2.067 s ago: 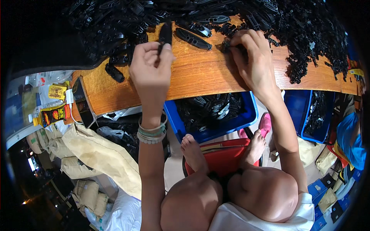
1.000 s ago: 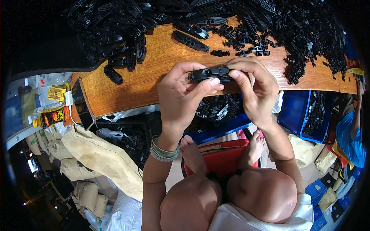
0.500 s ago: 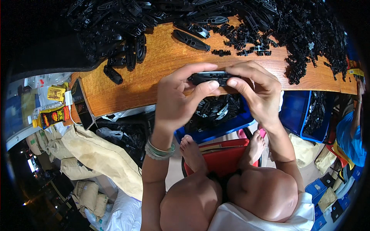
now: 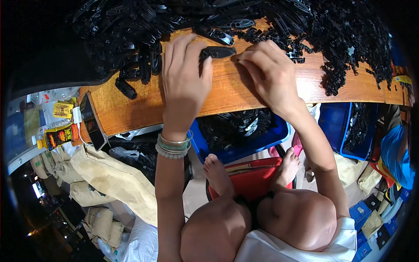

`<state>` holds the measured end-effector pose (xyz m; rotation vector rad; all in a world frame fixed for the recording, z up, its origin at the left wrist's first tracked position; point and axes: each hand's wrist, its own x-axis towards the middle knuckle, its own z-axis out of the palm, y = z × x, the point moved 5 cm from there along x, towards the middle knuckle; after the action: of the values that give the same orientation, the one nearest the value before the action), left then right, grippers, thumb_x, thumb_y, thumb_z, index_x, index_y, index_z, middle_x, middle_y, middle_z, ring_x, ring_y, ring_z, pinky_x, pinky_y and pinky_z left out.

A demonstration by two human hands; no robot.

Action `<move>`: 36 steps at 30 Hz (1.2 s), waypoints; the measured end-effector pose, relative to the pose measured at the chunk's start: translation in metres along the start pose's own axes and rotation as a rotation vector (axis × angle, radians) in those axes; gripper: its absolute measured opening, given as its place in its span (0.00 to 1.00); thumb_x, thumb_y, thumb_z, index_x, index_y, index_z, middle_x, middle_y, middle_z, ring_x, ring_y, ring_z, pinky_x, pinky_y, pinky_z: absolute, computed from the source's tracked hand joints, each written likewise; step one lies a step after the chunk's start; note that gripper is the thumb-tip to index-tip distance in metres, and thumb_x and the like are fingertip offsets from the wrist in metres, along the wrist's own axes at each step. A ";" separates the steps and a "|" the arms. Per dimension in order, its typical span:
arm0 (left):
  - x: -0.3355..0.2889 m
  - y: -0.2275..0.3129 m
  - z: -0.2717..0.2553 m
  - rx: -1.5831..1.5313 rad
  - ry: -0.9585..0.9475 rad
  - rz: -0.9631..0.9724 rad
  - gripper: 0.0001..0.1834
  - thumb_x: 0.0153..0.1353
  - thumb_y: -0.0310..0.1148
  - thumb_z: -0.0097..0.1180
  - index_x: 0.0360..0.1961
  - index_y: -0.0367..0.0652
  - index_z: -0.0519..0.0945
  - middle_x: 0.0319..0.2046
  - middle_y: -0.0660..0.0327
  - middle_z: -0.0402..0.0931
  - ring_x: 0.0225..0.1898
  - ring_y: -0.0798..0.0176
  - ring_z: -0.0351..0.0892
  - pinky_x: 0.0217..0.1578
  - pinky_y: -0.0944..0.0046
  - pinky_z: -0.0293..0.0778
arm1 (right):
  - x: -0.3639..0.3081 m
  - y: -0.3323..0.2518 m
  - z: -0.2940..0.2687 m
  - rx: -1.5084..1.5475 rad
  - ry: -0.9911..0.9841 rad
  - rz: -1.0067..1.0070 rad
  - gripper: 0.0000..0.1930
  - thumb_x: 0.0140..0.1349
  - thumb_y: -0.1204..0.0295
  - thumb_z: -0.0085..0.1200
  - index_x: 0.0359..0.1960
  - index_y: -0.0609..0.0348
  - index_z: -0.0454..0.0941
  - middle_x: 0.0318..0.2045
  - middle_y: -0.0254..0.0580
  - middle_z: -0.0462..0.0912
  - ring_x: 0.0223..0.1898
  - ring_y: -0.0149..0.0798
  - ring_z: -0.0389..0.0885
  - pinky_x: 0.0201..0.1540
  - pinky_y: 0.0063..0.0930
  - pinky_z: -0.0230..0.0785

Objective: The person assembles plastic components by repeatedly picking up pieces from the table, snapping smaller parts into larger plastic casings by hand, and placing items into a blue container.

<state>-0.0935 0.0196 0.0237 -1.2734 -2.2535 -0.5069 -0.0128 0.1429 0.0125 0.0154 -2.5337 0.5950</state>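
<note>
My left hand (image 4: 185,74) reaches over the wooden table with its thumb and fingers around the left end of a long black plastic part (image 4: 219,53). The part lies low over the tabletop, and its left end is hidden by the fingers. Just to its right, my right hand (image 4: 271,74) is closed in a pinch. A small dark bit shows at those fingertips, too small to make out. Behind both hands, more long black parts (image 4: 214,34) lie on the wooden table (image 4: 139,109).
Small black clips (image 4: 349,48) are heaped at the back right, longer black parts (image 4: 131,26) at the back left. Below the table edge, a blue bin (image 4: 235,150) holds black parts, with a second blue bin (image 4: 345,131) to its right. A red stool (image 4: 251,183) stands between my legs.
Both hands have moved away from me and apart, over the table. The black piece they held together no longer shows between them. My left hand has taken hold of a long part there.
</note>
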 end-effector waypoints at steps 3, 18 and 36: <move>-0.013 -0.007 -0.009 -0.551 0.143 -0.306 0.11 0.55 0.23 0.55 0.40 0.33 0.77 0.31 0.58 0.78 0.26 0.70 0.76 0.27 0.75 0.71 | -0.008 0.010 -0.010 0.521 0.184 0.190 0.07 0.52 0.82 0.54 0.34 0.64 0.78 0.29 0.41 0.75 0.28 0.36 0.76 0.32 0.23 0.68; -0.034 0.029 -0.007 -1.500 -0.191 -0.845 0.15 0.52 0.15 0.55 0.42 0.28 0.73 0.29 0.49 0.78 0.27 0.60 0.81 0.29 0.68 0.80 | -0.025 -0.003 -0.026 0.983 0.190 0.339 0.07 0.53 0.83 0.56 0.34 0.66 0.80 0.31 0.37 0.76 0.29 0.26 0.72 0.32 0.16 0.64; -0.031 0.034 -0.020 -1.360 -0.188 -0.682 0.11 0.53 0.18 0.56 0.39 0.31 0.74 0.29 0.55 0.79 0.31 0.68 0.81 0.32 0.72 0.78 | -0.038 -0.015 -0.025 0.861 0.036 0.503 0.11 0.51 0.80 0.60 0.37 0.67 0.79 0.33 0.42 0.78 0.36 0.35 0.77 0.37 0.23 0.70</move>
<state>-0.0454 0.0041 0.0239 -0.9341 -2.4087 -2.5333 0.0344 0.1360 0.0185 -0.3224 -2.0464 1.8091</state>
